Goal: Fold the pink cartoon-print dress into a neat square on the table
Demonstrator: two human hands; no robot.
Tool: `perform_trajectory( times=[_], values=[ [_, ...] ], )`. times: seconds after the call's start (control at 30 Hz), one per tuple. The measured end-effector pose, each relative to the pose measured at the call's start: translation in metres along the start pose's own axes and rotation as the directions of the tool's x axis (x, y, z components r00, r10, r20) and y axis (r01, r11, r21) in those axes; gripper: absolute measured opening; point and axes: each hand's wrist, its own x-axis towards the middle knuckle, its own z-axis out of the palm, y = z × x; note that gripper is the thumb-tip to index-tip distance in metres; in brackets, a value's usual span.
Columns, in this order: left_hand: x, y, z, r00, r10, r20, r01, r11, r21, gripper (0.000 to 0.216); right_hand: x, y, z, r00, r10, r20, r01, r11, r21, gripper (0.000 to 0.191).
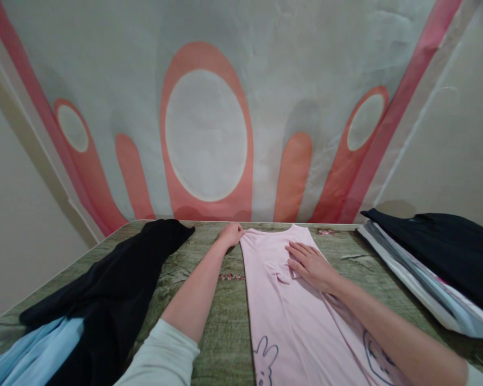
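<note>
A pink garment [282, 311] with dark line drawings, one of them a rabbit-like figure, lies lengthwise on the table in front of me. Its far end reaches almost to the table's back edge. My left hand [231, 235] pinches the far left corner of the cloth, fingers closed. Flat on the upper right part of the garment rests my right hand [310, 264], its fingers stretched out. Small creases show in the fabric just left of that hand. My right forearm covers part of the garment's right side.
To the left lie a crumpled black garment [116, 284] and a light blue cloth [40, 348]. A stack of folded clothes [422, 284], with a black one [451, 246] on top, sits at the right. Behind the wood-patterned table [221, 327] rises a wall covering [137, 69] with pink shapes.
</note>
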Motion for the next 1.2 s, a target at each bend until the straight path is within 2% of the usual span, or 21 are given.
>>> perform_trajectory(
  times=[0.13, 0.23, 0.33, 0.4, 0.7, 0.93, 1.2],
  values=[
    [-0.01, 0.013, -0.007, 0.995, 0.06, -0.078, -0.059, 0.998, 0.017, 0.013, 0.0, 0.0, 0.0, 1.0, 0.003, 0.001, -0.003, 1.0, 0.006, 0.057],
    [-0.015, 0.024, -0.011, 0.979, 0.161, -0.123, -0.158, 0.987, 0.031, 0.013, -0.001, -0.001, -0.001, 1.0, 0.002, 0.0, -0.002, 1.0, 0.011, 0.057],
    [-0.016, 0.03, -0.011, 0.951, 0.298, -0.076, -0.296, 0.954, 0.039, 0.014, -0.001, -0.001, -0.002, 1.0, 0.004, -0.001, -0.004, 1.0, 0.005, 0.057],
    [-0.015, 0.03, -0.008, 0.94, 0.339, -0.04, -0.337, 0.941, 0.038, 0.017, 0.0, -0.002, -0.003, 1.0, 0.006, -0.001, -0.006, 1.0, 0.004, 0.057],
    [-0.016, 0.021, -0.006, 0.979, 0.203, -0.033, -0.2, 0.977, 0.079, 0.024, -0.001, -0.002, -0.005, 1.0, 0.013, 0.014, -0.014, 1.0, 0.028, 0.058],
    [-0.014, 0.01, -0.007, 0.988, 0.145, -0.052, -0.139, 0.985, 0.104, 0.035, -0.001, -0.001, -0.003, 1.0, 0.013, 0.011, -0.013, 1.0, 0.023, 0.059],
    [-0.009, 0.0, -0.004, 0.992, 0.123, -0.022, -0.122, 0.991, 0.048, 0.026, 0.0, 0.0, -0.002, 1.0, 0.019, 0.017, -0.019, 1.0, 0.004, 0.062]
  ],
)
